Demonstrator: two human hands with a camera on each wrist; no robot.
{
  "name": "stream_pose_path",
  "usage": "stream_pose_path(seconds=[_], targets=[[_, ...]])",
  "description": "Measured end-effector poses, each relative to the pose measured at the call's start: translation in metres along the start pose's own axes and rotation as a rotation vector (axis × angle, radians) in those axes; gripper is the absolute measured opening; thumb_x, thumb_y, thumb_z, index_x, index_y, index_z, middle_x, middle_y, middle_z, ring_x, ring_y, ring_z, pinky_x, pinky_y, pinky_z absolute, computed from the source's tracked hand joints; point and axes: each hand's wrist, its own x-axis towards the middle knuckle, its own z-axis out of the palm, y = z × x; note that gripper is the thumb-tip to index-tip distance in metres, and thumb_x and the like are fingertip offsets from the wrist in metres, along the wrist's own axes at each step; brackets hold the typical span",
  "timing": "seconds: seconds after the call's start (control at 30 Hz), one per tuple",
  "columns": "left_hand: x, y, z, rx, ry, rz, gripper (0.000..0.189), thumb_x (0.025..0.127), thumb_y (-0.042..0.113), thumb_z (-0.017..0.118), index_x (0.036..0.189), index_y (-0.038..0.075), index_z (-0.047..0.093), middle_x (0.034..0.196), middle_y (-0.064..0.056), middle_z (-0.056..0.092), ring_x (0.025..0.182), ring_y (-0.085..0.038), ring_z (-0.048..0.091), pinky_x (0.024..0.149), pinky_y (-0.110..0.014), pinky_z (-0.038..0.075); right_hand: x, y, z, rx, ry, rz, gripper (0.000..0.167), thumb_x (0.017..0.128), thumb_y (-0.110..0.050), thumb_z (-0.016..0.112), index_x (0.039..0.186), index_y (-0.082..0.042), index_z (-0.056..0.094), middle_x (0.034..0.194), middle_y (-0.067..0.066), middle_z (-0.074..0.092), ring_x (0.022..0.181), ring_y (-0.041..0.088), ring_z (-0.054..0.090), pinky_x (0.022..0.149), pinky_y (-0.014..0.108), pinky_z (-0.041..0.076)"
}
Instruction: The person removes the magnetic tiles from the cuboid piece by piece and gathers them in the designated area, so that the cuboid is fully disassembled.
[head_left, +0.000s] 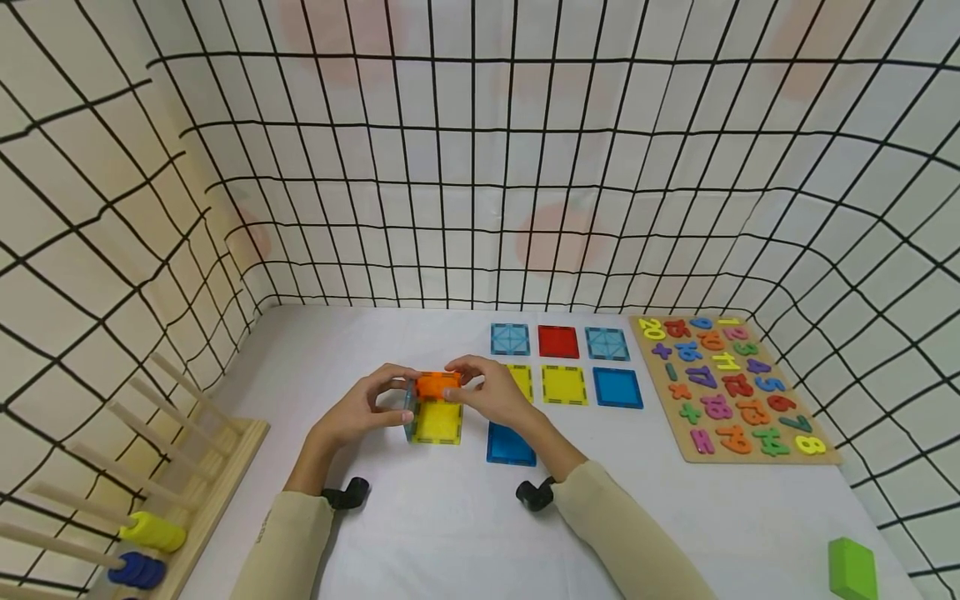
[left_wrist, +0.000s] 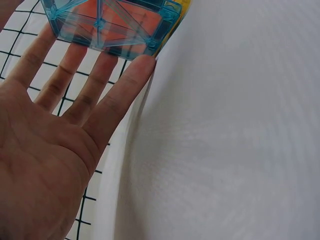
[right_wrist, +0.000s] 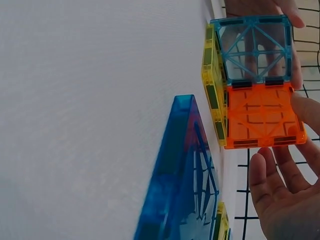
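In the head view, a yellow magnetic tile (head_left: 438, 423) lies flat on the table. A light-blue magnetic tile (left_wrist: 98, 25) stands upright along its left side, and an orange magnetic tile (right_wrist: 262, 117) stands along its far side. Those two upright tiles meet at a corner. My left hand (head_left: 367, 406) holds the light-blue tile, thumb near its front edge and fairly straight fingers along its outer face. With thumb and forefinger my right hand (head_left: 491, 392) pinches the orange tile near its right edge; the other fingers hang free behind it.
To the right lie flat tiles, among them a red tile (head_left: 558, 342), a yellow tile (head_left: 564, 385) and a blue tile (head_left: 512, 446). A wooden number board (head_left: 731, 387) is beyond them. A peg rack (head_left: 217, 500) stands left, a green block (head_left: 852, 568) front right. Black-grid cloth walls surround the table.
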Motion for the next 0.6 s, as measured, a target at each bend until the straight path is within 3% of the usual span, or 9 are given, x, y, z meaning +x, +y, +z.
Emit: stream_pose_path(seconds=[0.33,0.6], targets=[[-0.001,0.000,0.000,-0.005,-0.005,0.013,0.058,0.092,0.007,0.075,0.145,0.016,0.055,0.148,-0.008,0.049,0.137,-0.042,0.046,0.106,-0.070,0.045,0.007,-0.007,0.002,-0.033,-0.033,0.006,0.028,0.098,-0.030,0.072,0.126,-0.025,0.074,0.124,-0.005,0.070,0.108,0.019,0.058,0.088,0.033,0.053],[0.000,-0.001,0.001,-0.014,-0.015,0.017,0.060,0.091,0.011,0.078,0.146,0.014,0.054,0.147,-0.011,0.049,0.136,-0.043,0.046,0.106,-0.066,0.048,0.007,-0.011,0.002,-0.068,-0.026,0.002,0.024,0.101,-0.023,0.068,0.124,-0.021,0.076,0.124,-0.002,0.072,0.110,0.019,0.061,0.094,0.034,0.055]])
